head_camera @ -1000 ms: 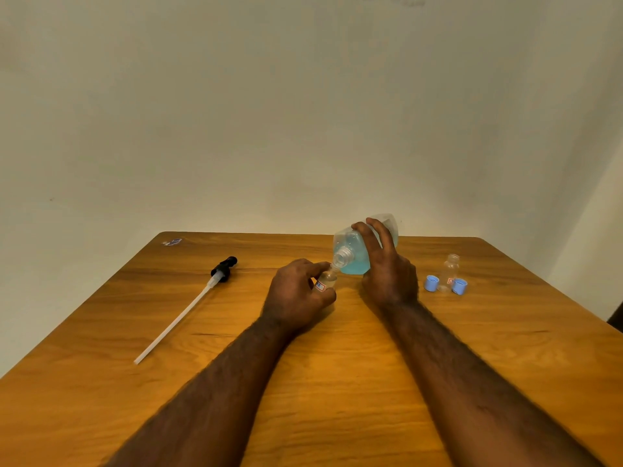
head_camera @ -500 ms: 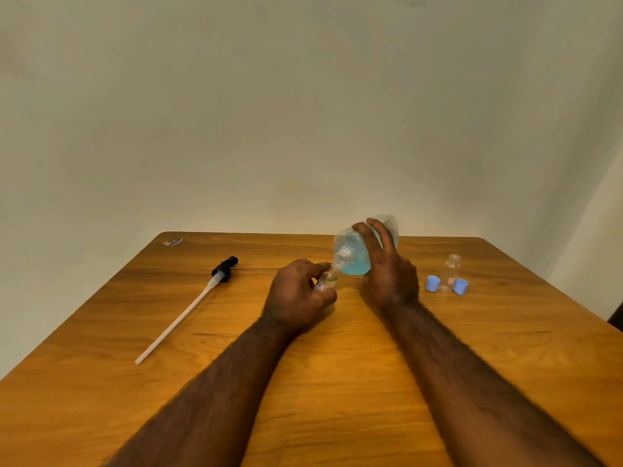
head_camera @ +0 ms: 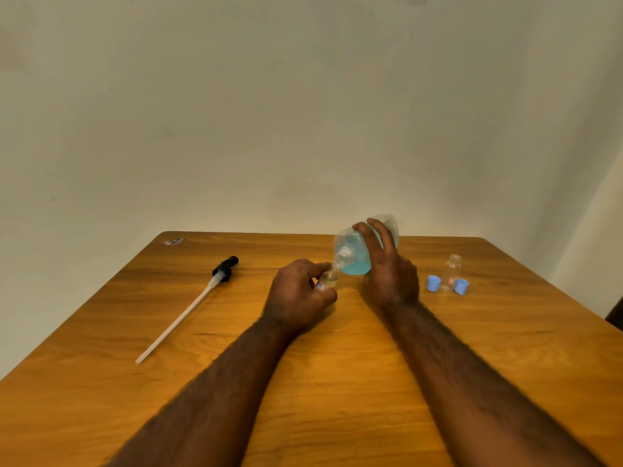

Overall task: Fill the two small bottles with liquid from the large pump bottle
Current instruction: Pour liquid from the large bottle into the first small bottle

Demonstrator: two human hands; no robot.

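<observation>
My right hand [head_camera: 387, 271] grips the large clear bottle [head_camera: 354, 251], tipped over with its open neck pointing down and left; blue liquid pools near the neck. My left hand [head_camera: 296, 294] pinches a small clear bottle [head_camera: 327, 281] with a red-edged label, its mouth right under the large bottle's neck. A second small clear bottle [head_camera: 451, 271] stands uncapped to the right, between two blue caps [head_camera: 433, 283] [head_camera: 461, 286].
The black pump head with its long white tube [head_camera: 188, 308] lies on the left of the wooden table [head_camera: 337, 382]. A small scrap [head_camera: 173, 242] sits at the far left corner. A pale wall stands behind the table.
</observation>
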